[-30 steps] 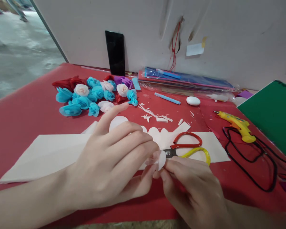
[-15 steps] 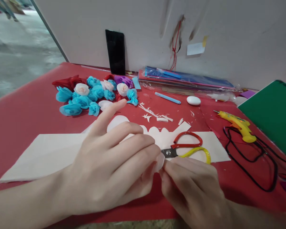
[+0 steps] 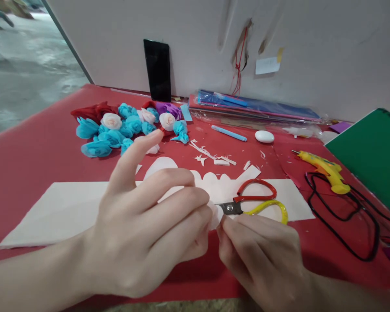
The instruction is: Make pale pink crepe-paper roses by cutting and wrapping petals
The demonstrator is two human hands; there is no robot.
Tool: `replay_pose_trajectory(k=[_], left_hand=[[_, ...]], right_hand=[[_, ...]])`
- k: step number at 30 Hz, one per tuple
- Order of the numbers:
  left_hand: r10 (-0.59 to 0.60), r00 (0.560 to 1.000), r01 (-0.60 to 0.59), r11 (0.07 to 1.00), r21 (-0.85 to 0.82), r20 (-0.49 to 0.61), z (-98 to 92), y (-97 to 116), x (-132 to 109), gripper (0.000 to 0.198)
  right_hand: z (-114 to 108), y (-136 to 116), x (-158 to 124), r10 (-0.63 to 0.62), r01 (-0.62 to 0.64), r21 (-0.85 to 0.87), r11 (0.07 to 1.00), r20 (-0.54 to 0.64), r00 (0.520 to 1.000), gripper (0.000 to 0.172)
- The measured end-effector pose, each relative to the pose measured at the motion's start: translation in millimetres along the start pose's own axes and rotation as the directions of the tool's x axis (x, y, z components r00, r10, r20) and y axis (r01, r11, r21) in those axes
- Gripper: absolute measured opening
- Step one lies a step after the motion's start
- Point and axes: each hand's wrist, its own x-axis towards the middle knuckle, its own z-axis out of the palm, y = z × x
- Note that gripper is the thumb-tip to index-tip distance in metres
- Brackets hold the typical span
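A small piece of pale pink paper (image 3: 216, 215) is pinched between both hands at the centre. My left hand (image 3: 152, 225) has its fingers curled on the paper's left side, with the index finger raised. On the right side, my right hand (image 3: 263, 255) grips the paper's edge between thumb and fingertips. Scissors (image 3: 230, 208) with one red and one yellow handle lie just behind the hands, on a long cream paper strip (image 3: 68, 203). Scalloped cut paper (image 3: 211, 182) lies on that strip, partly hidden by my left hand.
Blue, pink, red and purple paper flowers (image 3: 112, 138) sit at the back left. A phone (image 3: 157, 71) leans on the wall. Paper scraps (image 3: 201, 151), a blue pen (image 3: 229, 133), a white oval object (image 3: 264, 137), a yellow glue gun (image 3: 325, 169) and a green board (image 3: 370, 156) lie rightward.
My left hand has shifted slightly left and its raised index finger has moved left and a little up. A bit more of the pale paper shows between the hands. My right hand has barely moved.
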Motion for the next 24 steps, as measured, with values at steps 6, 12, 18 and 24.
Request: replay_pose_trajectory(k=[6,12,18,24], left_hand=[[-0.211,0.977,0.209,0.956,-0.206,0.011,-2.4,7,5,0.012],[-0.351,0.882,0.472,0.671,-0.572,0.315,-9.4,-12,12,0.023],[-0.176,0.784,0.619,0.276,-0.735,0.595,1.1,-17,11,0.033],[-0.174,0.854,0.511,0.464,-0.724,0.491,-6.7,-19,6,0.022]], right_hand=[[1,3,5,0.083,-0.099,0.143,0.985,0.113,0.990,0.023],[-9,11,21,0.068,-0.182,0.505,0.844,0.236,0.969,0.024],[-9,17,23,0.023,-0.240,0.500,0.832,0.401,0.916,0.028],[-11,17,18,-0.004,-0.206,0.569,0.796,0.346,0.938,0.034]])
